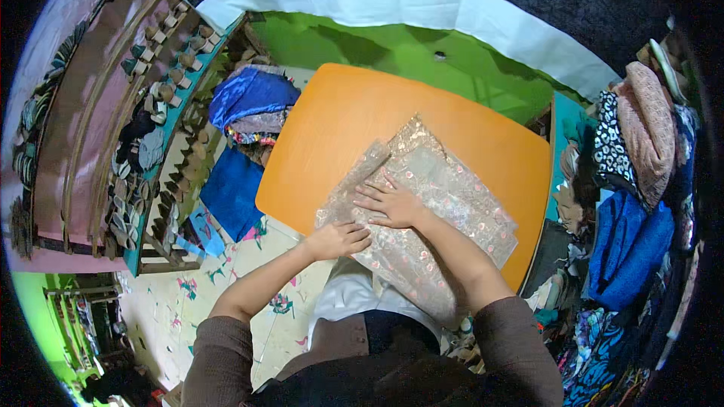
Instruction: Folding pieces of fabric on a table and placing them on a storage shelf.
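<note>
A sheer beige fabric (441,188) with pink flowers and a gold sequinned corner lies on an orange table (354,98). Its left part is folded over, and its lower end hangs off the near edge towards my lap. My right hand (391,203) rests flat on the folded part with the fingers spread. At the fabric's near left edge, my left hand (339,240) has its fingers curled together on the cloth; its thumb is hard to make out.
Left of the table stands a shoe rack (143,136) with many shoes, beside a blue satin cloth pile (253,98) and a dark blue cloth (232,192). Cloth scraps (280,304) litter the tiled floor. On the right hang a bright blue cloth (630,249) and a pink knitted cloth (645,124).
</note>
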{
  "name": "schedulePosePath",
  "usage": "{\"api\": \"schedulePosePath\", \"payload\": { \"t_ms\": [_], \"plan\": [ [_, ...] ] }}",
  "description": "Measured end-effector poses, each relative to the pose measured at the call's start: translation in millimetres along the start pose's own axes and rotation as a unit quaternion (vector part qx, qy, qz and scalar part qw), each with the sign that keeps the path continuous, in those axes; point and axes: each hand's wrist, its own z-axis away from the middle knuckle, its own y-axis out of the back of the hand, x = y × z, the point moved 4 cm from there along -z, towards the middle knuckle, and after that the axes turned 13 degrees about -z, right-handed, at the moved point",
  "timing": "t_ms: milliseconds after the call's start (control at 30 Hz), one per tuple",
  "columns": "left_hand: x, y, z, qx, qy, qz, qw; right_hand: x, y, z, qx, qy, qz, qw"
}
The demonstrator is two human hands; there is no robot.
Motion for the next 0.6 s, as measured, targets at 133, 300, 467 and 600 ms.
{"api": "schedulePosePath", "payload": {
  "t_ms": [133, 300, 467, 600],
  "plan": [
    [-14, 14, -21, -0.073, 0.051, 0.162, 0.983, -3, -5, 2, 0.013, 0.011, -0.010, 1.000],
    [-42, 19, -27, -0.129, 0.108, 0.232, 0.958, 9, 25, 60, -0.012, -0.189, -0.042, 0.981],
    [-69, 31, -25, -0.222, 0.106, 0.306, 0.920, -27, 93, 140, -0.044, -0.342, -0.380, 0.858],
    [-94, 19, -29, -0.331, 0.046, 0.486, 0.808, -67, 125, 174, -0.034, -0.334, -0.655, 0.677]
  ]
}}
